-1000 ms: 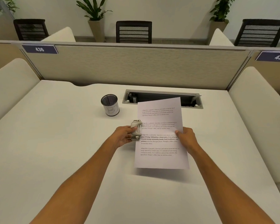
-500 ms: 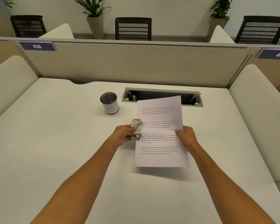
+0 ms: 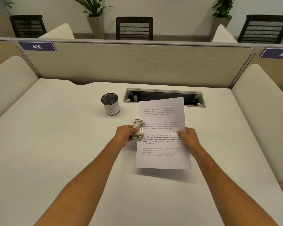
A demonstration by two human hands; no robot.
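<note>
A white sheet of paper (image 3: 163, 159) with printed paragraphs hangs a little above the desk; its shadow lies on the desk below its near edge. My right hand (image 3: 189, 137) pinches its right edge, thumb on top. My left hand (image 3: 125, 135) grips a small grey metal hole punch (image 3: 138, 128). The punch sits at the middle of the sheet's left edge, which reaches into its slot.
A black mesh pen cup (image 3: 110, 104) with a white label stands at the back left of the punch. Behind the sheet an open cable tray (image 3: 163, 93) is sunk into the white desk (image 3: 55, 144). Beige partitions (image 3: 137, 62) close the back and sides.
The sheet and both hands keep their positions relative to each other. The view has shifted only slightly.
</note>
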